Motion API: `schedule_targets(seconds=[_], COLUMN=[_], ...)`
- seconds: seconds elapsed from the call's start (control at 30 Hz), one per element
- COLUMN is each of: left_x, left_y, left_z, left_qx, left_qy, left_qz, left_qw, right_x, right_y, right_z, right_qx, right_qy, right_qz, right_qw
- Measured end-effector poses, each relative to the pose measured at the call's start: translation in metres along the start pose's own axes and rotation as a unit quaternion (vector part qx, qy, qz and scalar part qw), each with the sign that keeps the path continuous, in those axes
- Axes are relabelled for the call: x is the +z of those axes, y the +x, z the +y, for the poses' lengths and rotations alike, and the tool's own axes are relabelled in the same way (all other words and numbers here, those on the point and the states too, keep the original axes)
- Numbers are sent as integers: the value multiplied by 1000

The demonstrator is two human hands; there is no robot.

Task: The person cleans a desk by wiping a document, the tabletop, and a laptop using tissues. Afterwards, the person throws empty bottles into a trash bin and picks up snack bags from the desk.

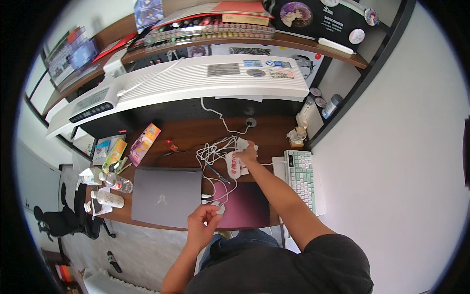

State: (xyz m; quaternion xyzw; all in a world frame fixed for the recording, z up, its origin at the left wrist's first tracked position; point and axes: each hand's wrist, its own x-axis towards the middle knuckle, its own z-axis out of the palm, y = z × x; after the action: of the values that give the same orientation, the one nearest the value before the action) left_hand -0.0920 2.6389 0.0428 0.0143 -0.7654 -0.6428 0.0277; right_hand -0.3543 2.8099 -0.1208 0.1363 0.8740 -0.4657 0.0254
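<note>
Between the thumb and fingers of my left hand is a small white plug with a cable, over the left edge of a purple-to-black mouse pad. My right hand reaches across the desk and touches white items; its fingers lie at a white block, perhaps a power adapter, beside a white fabric piece with red writing. Its exact hold is unclear. A tangle of white cables lies left of it, with a pen just below.
A closed grey laptop sits left of the pad, bottles and snack packets beyond it. At the right is a green and white keyboard. A long white lamp spans above the desk, under a marker-laden shelf.
</note>
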Motion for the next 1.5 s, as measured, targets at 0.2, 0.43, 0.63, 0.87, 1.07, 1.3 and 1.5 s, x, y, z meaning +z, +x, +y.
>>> schedule_targets(seconds=[0.2,0.43,0.63,0.87,1.07,1.3,1.5], left_x=[-13,-1,30,55,71,102,124], left_y=[4,-6,-27,-40,-48,-30,-12], left_z=[106,194,208,201,200,205,188], left_qx=[162,261,189,144,0,-10,150], left_qy=[-122,-337,-490,-667,-799,-841,-816], left_qz=[-143,-365,-422,-422,-388,-273,-282], left_qw=[969,828,739,597,460,467,482], right_x=[-31,-110,-183,-245,-232,-208,-173], right_y=[18,-39,-36,-5,78,171,176], right_z=[27,-23,-28,-23,56,82,35], right_qx=[2,-292,-407,-282,-161,-103,-287], right_qy=[125,194,10,-144,-13,23,-164], right_qz=[119,293,280,309,294,122,199], right_qw=[985,889,870,897,942,987,923])
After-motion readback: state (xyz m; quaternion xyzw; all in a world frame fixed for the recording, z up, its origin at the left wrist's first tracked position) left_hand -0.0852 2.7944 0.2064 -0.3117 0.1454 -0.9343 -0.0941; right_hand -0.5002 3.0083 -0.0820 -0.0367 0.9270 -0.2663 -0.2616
